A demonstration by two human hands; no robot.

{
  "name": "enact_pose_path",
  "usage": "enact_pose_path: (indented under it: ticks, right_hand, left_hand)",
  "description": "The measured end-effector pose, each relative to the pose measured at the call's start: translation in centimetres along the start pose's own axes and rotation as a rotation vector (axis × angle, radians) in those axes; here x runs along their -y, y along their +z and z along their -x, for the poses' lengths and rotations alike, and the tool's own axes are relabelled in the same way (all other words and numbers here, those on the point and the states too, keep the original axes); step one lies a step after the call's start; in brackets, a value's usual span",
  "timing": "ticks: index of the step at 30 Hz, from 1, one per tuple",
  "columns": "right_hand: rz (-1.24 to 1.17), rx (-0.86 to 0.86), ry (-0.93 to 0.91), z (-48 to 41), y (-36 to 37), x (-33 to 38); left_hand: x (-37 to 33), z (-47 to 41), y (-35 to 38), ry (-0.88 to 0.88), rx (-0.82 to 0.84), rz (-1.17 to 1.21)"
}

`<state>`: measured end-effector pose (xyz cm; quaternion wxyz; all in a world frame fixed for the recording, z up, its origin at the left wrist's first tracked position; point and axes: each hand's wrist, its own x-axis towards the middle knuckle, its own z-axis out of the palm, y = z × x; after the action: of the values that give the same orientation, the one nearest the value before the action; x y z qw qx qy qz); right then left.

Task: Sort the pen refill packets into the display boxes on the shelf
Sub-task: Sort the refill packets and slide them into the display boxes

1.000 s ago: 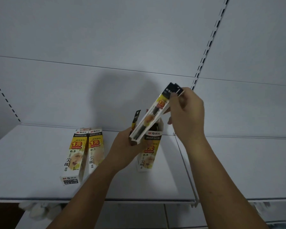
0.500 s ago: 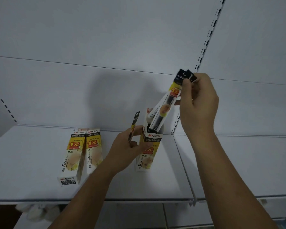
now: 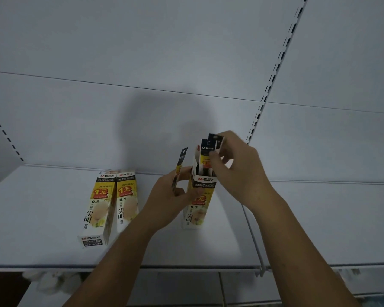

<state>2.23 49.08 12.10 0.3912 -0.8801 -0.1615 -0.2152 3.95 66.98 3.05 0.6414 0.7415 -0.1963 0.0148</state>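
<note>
An open yellow-and-white display box (image 3: 198,204) stands upright on the white shelf (image 3: 42,229). My right hand (image 3: 237,171) pinches the dark tops of refill packets (image 3: 208,149) that sit most of the way down inside the box. My left hand (image 3: 173,198) steadies the box's left side and also holds one thin refill packet (image 3: 180,165) upright between its fingers. Two more display boxes of the same kind (image 3: 98,207) (image 3: 125,198) lie side by side to the left.
A slotted metal upright (image 3: 273,69) runs up the white back panel on the right. A seam between shelf boards (image 3: 253,244) lies just right of the open box. Pale crumpled material (image 3: 51,278) shows below the shelf's front edge at the left.
My right hand has come down and lowered its refill packets from a tilted position above the box into the box's open top. The left hand stayed at the box with its single packet.
</note>
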Motion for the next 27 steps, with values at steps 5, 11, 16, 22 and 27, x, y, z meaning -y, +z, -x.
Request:
enact_pose_path:
  ticks: [5, 11, 16, 22, 27]
  right_hand:
    - [0.125, 0.145, 0.109, 0.1, -0.4, -1.3]
    - [0.19, 0.193, 0.028, -0.8, -1.7, -0.8]
    - [0.346, 0.369, 0.014, -1.6, -1.2, -0.8]
    - [0.275, 0.439, 0.032, -2.4, -2.4, -0.4]
    - [0.239, 0.411, 0.017, -2.2, -3.3, -0.2]
  left_hand:
    - [0.2, -0.1, -0.2, 0.004, 0.006, -0.011]
    - [0.3, -0.1, 0.1, -0.007, -0.002, 0.002]
    - [0.2, -0.2, 0.1, -0.011, 0.002, -0.003]
    - [0.4, -0.1, -0.1, -0.013, 0.017, -0.013]
    - [0.2, 0.0, -0.2, -0.014, 0.01, -0.008]
